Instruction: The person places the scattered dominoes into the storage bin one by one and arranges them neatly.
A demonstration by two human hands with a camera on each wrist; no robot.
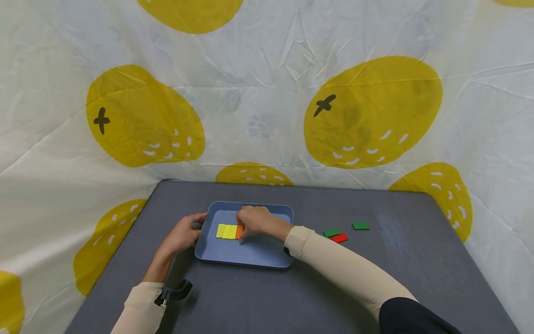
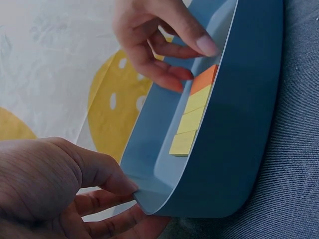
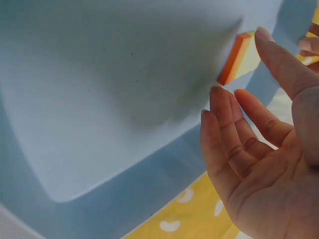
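Observation:
A shallow blue tray (image 1: 250, 262) lies on the table. My left hand (image 1: 183, 235) holds its left side, fingertips at the rim in the left wrist view. Inside the tray, three flat yellow blocks (image 2: 190, 119) lie side by side in a row. At the row's right end, against the last yellow one, is an orange block (image 3: 234, 59). My right hand (image 1: 256, 220) reaches over the tray, thumb and fingertips spread apart near opposite ends of the orange block. I see no block gripped in it; whether the fingertips touch the orange one is hard to tell.
Right of the tray, a green block (image 1: 331, 232) lies next to a red block (image 1: 339, 238) on the dark grey table (image 1: 233, 299). Another green block (image 1: 360, 226) is farther right. A white curtain (image 1: 258, 116) with yellow fruit prints hangs behind the table.

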